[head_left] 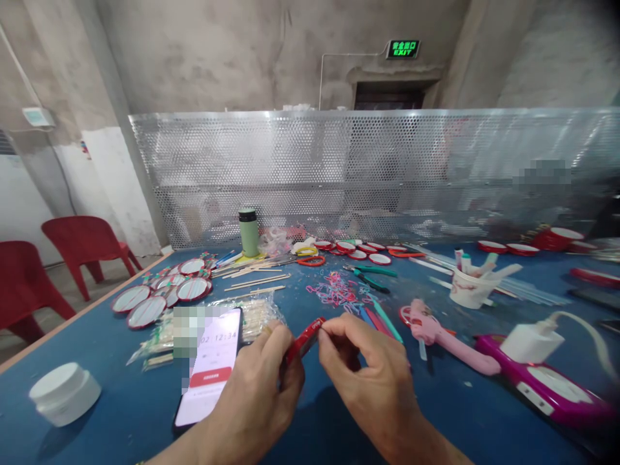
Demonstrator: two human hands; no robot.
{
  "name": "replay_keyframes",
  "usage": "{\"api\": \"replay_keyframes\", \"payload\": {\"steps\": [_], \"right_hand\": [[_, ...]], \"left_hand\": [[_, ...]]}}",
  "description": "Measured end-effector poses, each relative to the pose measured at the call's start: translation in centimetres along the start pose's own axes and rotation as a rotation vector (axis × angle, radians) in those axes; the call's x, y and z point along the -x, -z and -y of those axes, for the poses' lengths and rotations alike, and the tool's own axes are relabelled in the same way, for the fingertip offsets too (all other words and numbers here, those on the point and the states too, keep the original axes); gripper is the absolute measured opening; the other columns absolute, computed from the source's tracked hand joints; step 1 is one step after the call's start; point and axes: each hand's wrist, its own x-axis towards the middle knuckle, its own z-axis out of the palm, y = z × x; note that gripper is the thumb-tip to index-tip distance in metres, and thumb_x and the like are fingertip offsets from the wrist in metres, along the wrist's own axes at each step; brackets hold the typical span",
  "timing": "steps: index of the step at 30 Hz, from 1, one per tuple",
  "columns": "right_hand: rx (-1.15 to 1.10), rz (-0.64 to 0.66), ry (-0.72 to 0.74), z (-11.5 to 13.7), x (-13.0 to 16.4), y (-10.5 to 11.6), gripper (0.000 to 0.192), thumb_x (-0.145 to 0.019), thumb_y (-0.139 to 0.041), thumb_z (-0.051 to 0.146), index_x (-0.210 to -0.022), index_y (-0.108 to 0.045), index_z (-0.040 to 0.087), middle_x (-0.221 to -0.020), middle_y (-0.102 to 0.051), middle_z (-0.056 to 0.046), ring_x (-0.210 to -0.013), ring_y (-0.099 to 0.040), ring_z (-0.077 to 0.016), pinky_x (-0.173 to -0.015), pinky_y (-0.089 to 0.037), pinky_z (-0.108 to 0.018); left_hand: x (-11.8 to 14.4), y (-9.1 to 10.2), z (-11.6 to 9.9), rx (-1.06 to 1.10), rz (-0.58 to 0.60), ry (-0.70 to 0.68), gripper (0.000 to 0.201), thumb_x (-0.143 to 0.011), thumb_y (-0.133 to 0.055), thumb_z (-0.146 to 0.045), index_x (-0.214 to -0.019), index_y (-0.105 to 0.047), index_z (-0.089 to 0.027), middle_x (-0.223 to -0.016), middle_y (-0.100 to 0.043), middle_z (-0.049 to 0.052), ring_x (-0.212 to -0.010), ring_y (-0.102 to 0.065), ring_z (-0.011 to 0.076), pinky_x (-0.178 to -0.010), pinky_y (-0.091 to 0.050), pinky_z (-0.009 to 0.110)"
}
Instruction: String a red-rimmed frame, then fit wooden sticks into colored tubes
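Red-rimmed disc sat pinched between left hand and right hand fingertips; a green sign read "EXIT".

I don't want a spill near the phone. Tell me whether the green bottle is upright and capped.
Upright and capped: the green bottle stands on its base on the blue table, a dark lid on top.

You had a phone lying just left of centre on the blue table, a white jar near its edge, a green bottle farther back, and two red chairs beyond.
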Motion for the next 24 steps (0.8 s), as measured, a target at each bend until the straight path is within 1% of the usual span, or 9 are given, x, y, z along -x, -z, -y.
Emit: {"api": "replay_keyframes", "payload": {"steps": [8,14,24], "right_hand": [[0.002,0.015,0.032,0.13,0.14,0.27,0.019,-0.091,-0.053,0.015,-0.073,-0.057,0.02,-0.06,-0.049,0.005,-0.05,-0.045,-0.0075,-0.05,-0.037,-0.02],[-0.003,0.011,0.069,0.11,0.17,0.29,0.019,-0.091,-0.053,0.013,-0.074,-0.057,0.02,-0.061,-0.048,0.005,-0.05,-0.045,-0.0075,-0.05,-0.037,-0.021],[-0.005,-0.011,0.091,0.04,0.28,0.32,0.016,-0.091,-0.053,0.011,-0.077,-0.058,0.019,-0.062,-0.049,0.005,-0.05,-0.045,-0.0073,-0.051,-0.038,-0.021]], "left_hand": [[-0.04,-0.02,0.1,-0.004,0.008,0.012,0.02,-0.085,-0.042,-0.006,-0.075,-0.039,-0.023,-0.067,-0.053,-0.002,-0.056,-0.05,0.0113,-0.051,-0.035,0.023],[0.13,-0.06,0.05,-0.007,0.025,0.012,0.02,-0.086,-0.042,-0.006,-0.076,-0.038,-0.023,-0.071,-0.056,0.0,-0.056,-0.05,0.0112,-0.052,-0.036,0.023],[0.11,-0.12,0.23,-0.001,0.038,0.001,0.021,-0.087,-0.04,-0.005,-0.078,-0.037,-0.023,-0.072,-0.053,-0.001,-0.058,-0.047,0.0121,-0.054,-0.033,0.026]]}}
